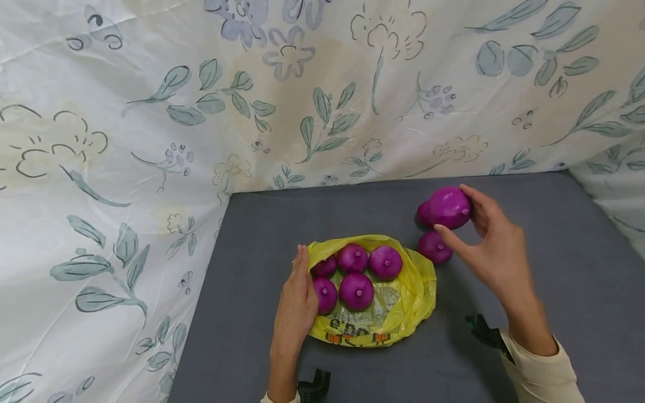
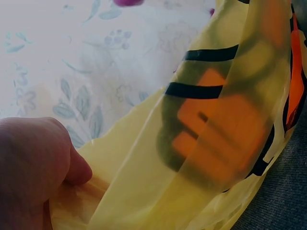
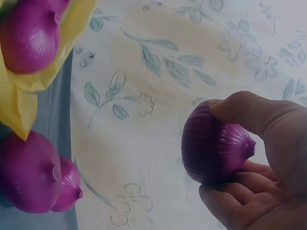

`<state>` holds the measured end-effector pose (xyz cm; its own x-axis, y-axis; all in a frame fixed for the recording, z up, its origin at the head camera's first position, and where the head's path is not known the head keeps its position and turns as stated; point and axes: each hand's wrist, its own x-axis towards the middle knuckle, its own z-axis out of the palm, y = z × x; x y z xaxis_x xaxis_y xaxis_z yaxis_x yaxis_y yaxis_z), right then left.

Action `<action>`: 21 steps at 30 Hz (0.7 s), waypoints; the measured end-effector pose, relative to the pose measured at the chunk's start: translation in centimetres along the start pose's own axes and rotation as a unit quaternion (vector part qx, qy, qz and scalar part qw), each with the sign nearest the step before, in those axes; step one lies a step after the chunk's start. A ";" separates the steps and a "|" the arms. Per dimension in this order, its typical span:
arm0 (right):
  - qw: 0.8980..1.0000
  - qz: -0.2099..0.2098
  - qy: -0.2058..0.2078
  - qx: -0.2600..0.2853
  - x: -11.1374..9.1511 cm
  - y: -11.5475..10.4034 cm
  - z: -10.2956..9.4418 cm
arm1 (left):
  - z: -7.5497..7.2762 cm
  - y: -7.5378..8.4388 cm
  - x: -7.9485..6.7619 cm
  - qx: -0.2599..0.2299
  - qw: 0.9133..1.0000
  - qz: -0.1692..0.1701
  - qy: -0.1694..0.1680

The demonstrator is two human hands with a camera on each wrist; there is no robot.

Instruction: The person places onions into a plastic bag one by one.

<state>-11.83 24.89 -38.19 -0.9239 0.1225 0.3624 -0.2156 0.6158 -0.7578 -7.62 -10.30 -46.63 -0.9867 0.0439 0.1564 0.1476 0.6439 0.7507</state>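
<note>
A yellow plastic bag [image 1: 420, 280] lies with its mouth wide and several purple onions [image 1: 356, 291] inside. My left hand [image 1: 297, 296] holds the bag's left rim, its thumb against the yellow film [image 2: 129, 177] in the left wrist view. Right of the bag, my right hand [image 1: 496, 246] grips a purple onion [image 1: 450, 207] between thumb and fingers. The right wrist view shows this held onion [image 3: 216, 143] raised, its pale tip toward the palm. Two more onions rest near the bag's right side: one [image 1: 435, 248] just below the held onion, another [image 1: 423, 214] partly hidden behind it.
The dark grey table [image 1: 252, 268] extends on both sides of the bag. A floral cloth [image 1: 322, 101] hangs behind it and along the left. Black wrist straps [image 1: 314, 385] sit at both forearms.
</note>
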 end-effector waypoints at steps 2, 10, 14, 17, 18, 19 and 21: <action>1.000 -0.006 -0.002 0.000 -0.4 -0.3 0.1 | 0.0 0.0 0.0 -0.002 1.000 -0.001 -0.002; 0.999 -0.046 -0.012 0.000 -2.0 -0.9 0.7 | 0.0 0.0 0.0 -0.004 1.000 0.005 0.000; 0.998 -0.065 -0.016 0.009 -2.8 -1.0 1.2 | 0.1 -0.1 -0.1 -0.003 1.000 0.002 -0.003; 0.996 -0.085 -0.019 0.015 -3.3 -1.1 1.6 | 0.2 -0.2 0.0 -0.003 1.000 -0.001 -0.003; 0.996 -0.089 -0.020 0.015 -3.5 -1.1 1.7 | 0.1 -0.2 0.0 -0.004 1.000 -0.002 -0.003; 0.995 -0.092 -0.022 0.017 -3.7 -1.2 1.8 | 0.1 -0.1 0.0 -0.004 1.000 -0.003 -0.003; 0.995 -0.092 -0.027 0.020 -4.1 -1.4 2.0 | 0.2 -0.1 0.1 -0.004 1.000 -0.002 -0.002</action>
<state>-8.34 22.01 -39.70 -0.8836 -0.0322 0.4672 -0.3935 0.5919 -0.7034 -7.71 -10.26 -46.81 -0.9874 0.0441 0.1521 0.1450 0.6372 0.7569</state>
